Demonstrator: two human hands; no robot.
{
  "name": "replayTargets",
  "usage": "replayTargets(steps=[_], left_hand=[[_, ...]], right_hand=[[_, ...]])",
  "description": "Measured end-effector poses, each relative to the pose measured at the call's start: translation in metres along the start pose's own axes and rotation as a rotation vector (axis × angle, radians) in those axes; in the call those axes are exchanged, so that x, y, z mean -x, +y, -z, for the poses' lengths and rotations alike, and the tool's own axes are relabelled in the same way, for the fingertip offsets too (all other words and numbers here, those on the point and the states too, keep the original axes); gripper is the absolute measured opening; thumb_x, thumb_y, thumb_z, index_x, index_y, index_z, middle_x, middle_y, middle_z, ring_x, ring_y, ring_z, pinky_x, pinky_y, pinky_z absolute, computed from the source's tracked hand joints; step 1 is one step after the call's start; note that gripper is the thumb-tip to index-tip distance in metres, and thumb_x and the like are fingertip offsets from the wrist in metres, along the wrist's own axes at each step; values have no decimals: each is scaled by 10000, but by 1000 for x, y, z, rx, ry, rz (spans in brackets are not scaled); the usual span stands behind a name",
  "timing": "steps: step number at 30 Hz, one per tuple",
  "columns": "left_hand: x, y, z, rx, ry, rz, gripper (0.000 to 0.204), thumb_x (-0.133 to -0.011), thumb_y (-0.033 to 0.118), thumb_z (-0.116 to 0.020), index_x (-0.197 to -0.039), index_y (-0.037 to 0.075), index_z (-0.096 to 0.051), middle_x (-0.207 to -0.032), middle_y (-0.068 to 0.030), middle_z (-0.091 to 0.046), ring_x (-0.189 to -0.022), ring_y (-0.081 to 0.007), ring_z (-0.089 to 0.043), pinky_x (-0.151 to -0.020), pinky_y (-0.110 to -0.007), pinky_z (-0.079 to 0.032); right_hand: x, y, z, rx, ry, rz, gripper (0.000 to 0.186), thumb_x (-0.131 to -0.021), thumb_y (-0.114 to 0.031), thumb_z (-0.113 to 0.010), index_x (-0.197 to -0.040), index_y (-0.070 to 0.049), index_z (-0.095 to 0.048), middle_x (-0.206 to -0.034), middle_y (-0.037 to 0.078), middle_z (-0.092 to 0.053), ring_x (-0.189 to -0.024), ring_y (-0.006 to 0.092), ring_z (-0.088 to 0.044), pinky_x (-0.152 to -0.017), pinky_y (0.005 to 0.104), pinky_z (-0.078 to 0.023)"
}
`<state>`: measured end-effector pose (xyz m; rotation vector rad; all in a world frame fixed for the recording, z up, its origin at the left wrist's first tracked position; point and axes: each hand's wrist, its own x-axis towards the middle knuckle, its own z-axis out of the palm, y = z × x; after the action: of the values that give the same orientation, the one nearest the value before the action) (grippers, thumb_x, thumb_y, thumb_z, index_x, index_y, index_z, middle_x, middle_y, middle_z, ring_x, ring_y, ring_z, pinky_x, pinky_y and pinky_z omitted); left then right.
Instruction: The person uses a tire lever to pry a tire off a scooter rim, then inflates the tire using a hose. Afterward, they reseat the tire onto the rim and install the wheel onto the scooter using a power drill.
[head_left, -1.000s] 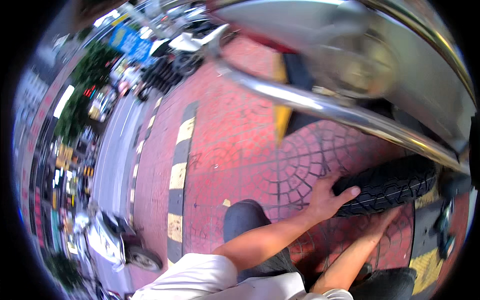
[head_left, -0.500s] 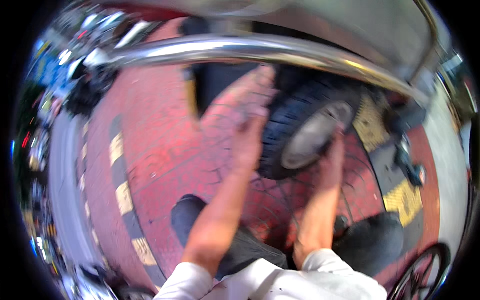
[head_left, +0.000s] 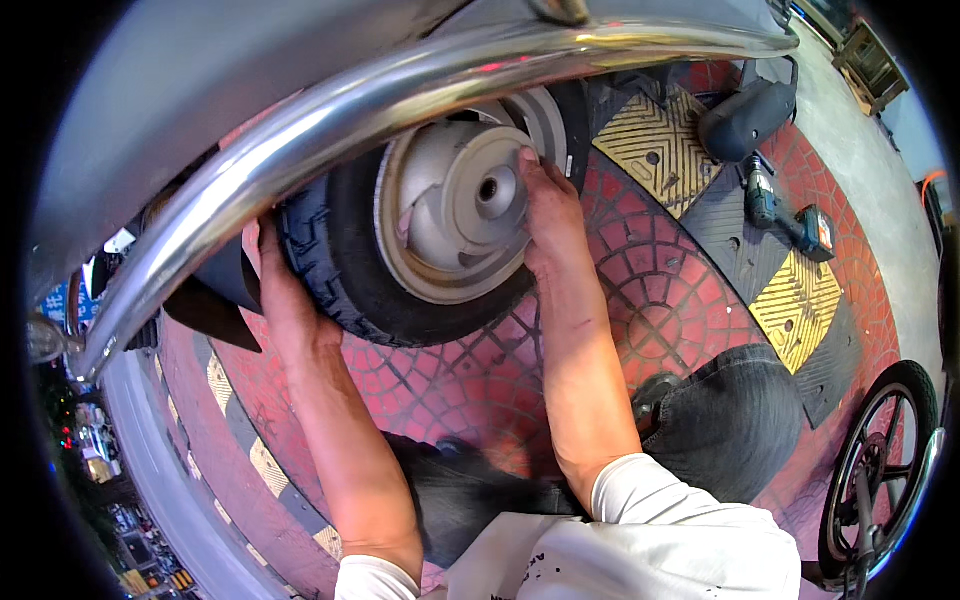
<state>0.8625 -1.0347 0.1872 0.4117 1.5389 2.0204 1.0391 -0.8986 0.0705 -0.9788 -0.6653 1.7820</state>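
A small scooter wheel stands tilted beneath a chrome bar (head_left: 330, 130), its black treaded tyre (head_left: 335, 285) around a grey metal rim (head_left: 430, 215). The axle hole shows at the centre of the hub. My left hand (head_left: 285, 295) presses along the tread on the tyre's left side, its fingertips partly hidden behind the bar. With the thumb by the hub and the fingers at the rim's right side, my right hand (head_left: 552, 215) grips the wheel. Part of the tyre's top is covered by the bar.
A cordless impact driver (head_left: 765, 200) lies to the right on a black and yellow rubber ramp (head_left: 800, 310). Above it rests a dark rounded part (head_left: 748, 120). A small spoked wheel (head_left: 880, 460) stands lower right. Grey bodywork (head_left: 170, 110) overhangs the far left.
The view has swung, and the wheel now faces me more fully. My left hand, reaching beside the tyre before, now lies against its tread; my right hand has shifted up near the hub.
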Motion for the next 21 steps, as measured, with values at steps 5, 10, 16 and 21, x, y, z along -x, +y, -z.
replayTargets(steps=[5, 10, 16, 21], left_hand=[[-21, 1, 6, -26, 66, -80, 546, -1105, 424, -449, -1492, 41, -494, -1467, -114, -595, -1314, -265, -602, -1136, -416, -474], [-35, -17, 12, 82, 14, -41, 579, -1085, 441, -509, -1486, 25, -477, -1481, -117, -547, -1355, -248, -545, -1149, -404, -463], [-51, -20, 22, 142, -81, -33, 565, -1072, 410, -531, -1488, 30, -485, -1490, -141, -545, -1365, -279, -538, -1183, -426, -427], [-44, -14, 9, 72, -32, -2, 622, -1089, 460, -434, -1571, 68, -399, -1591, -140, -461, -1446, -314, -460, -1240, -474, -344]], right_hand=[[-16, -19, -18, -96, -162, 102, 750, -999, -300, -685, -1536, 119, -370, -1478, 254, -544, -1344, 272, -535, -1107, 332, -409], [-36, -17, -26, -76, -89, 119, 746, -953, -193, -715, -1524, 142, -371, -1492, 274, -530, -1352, 280, -540, -1119, 324, -408], [-39, -4, -25, -24, -186, 132, 890, -852, -144, -796, -1577, 76, -329, -1490, 227, -523, -1344, 273, -525, -1107, 341, -414], [-43, 4, -26, -99, -199, 185, 1137, -773, -195, -874, -1587, 145, -158, -1500, 283, -500, -1378, 309, -519, -1124, 351, -427]])
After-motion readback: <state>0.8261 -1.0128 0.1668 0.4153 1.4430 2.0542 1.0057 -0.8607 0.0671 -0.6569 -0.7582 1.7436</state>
